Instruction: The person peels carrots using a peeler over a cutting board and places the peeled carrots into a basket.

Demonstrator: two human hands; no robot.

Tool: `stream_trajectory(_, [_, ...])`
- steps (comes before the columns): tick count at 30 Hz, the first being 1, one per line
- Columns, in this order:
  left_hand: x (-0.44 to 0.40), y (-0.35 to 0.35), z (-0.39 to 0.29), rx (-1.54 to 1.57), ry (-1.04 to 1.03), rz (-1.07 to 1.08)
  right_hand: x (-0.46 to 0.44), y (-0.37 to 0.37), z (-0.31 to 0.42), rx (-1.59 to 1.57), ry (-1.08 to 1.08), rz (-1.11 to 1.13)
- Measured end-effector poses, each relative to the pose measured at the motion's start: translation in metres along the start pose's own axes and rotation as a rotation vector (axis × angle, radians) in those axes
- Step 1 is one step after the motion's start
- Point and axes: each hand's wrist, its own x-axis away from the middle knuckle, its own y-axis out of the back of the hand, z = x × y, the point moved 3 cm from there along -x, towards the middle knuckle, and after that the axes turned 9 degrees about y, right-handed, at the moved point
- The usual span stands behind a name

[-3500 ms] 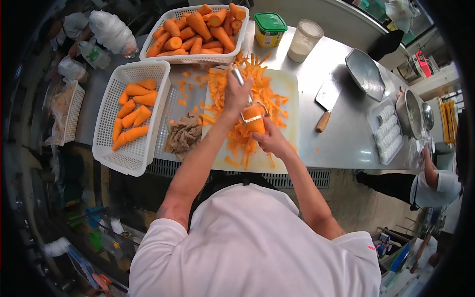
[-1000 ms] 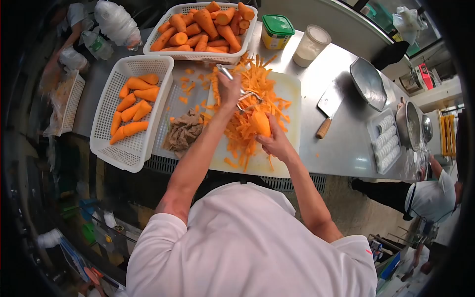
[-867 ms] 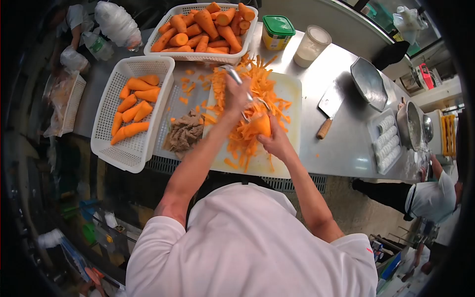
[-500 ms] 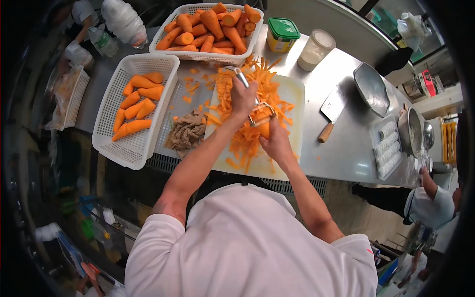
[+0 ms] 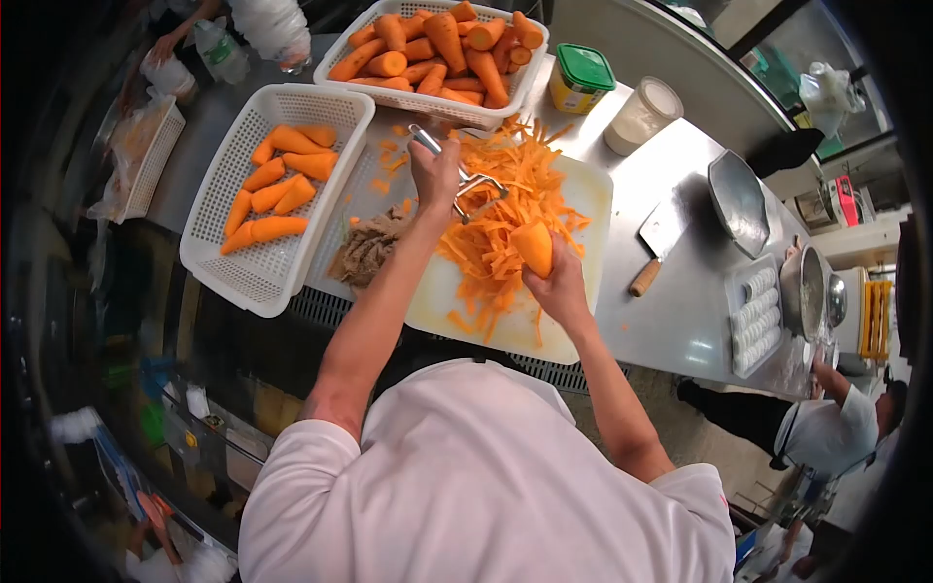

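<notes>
In my left hand [image 5: 435,177] is a metal peeler [image 5: 473,187], its wide head hanging over the orange heap. My right hand [image 5: 561,284] grips a carrot [image 5: 532,249] whose rounded end points up and away from me. Peeler and carrot are apart. Beneath both hands, a large pile of carrot peelings [image 5: 515,175] covers much of the white cutting board [image 5: 595,204]. Several peeled carrots [image 5: 278,228] lie in the left white basket [image 5: 209,262]. Behind the board, another white basket [image 5: 442,109] is heaped with unpeeled-looking carrots [image 5: 447,44].
A brown crumpled cloth [image 5: 367,251] lies left of the board. Rightward are a cleaver [image 5: 656,241], a green-lidded tub [image 5: 581,78], a jar of white powder [image 5: 642,115], a dark metal tray [image 5: 738,204] and a plastic tray of white rolls [image 5: 756,316]. Another person [image 5: 826,423] stands at far right.
The peeler has lifted off the carrot and moved left with my left hand. The carrot is now more exposed in my right hand, and the whole view has shifted slightly.
</notes>
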Motion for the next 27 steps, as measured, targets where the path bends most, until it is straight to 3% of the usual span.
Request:
stream_trajectory(2, [0.01,0.009,0.002,0.073,-0.039,0.014,-0.008,-0.011,-0.009,-0.769,-0.33,0.125])
stream_trajectory(5, [0.041,0.041,0.012,0.11,-0.072,-0.066,-0.037,-0.024,0.003,-0.981,-0.375,0.078])
stream_trajectory(9, [0.064,0.092,0.065,0.166,-0.001,-0.212,-0.107,-0.068,0.051,-1.069,-0.218,0.315])
stream_trajectory(13, [0.081,0.134,0.078,0.317,0.117,-0.18,-0.169,-0.138,0.09,-1.096,-0.11,0.493])
stream_trajectory(16, [0.096,0.154,0.072,0.227,0.233,-0.097,-0.187,-0.159,0.098,-1.144,-0.216,0.55])
stream_trajectory(18, [0.1,0.163,0.076,0.248,0.19,-0.049,-0.2,-0.153,0.089,-1.019,-0.08,0.615])
stream_trajectory(20, [0.109,0.164,0.074,0.313,0.221,-0.005,-0.229,-0.133,0.066,-0.778,0.082,0.434])
stream_trajectory(22, [0.118,0.167,0.072,0.417,0.253,0.1,-0.274,-0.104,0.036,-0.301,0.185,0.196])
stream_trajectory(23, [0.122,0.169,0.073,0.424,0.247,0.094,-0.313,-0.106,-0.013,-0.213,0.262,-0.008])
stream_trajectory(25, [0.128,0.164,0.074,0.553,0.259,0.185,-0.342,-0.066,-0.01,0.207,0.175,0.012])
stream_trajectory(26, [0.129,0.165,0.078,0.578,0.296,0.205,-0.358,-0.066,-0.021,0.204,0.183,0.015])
stream_trajectory(27, [0.131,0.167,0.08,0.579,0.29,0.201,-0.373,-0.073,-0.046,0.407,0.091,-0.052])
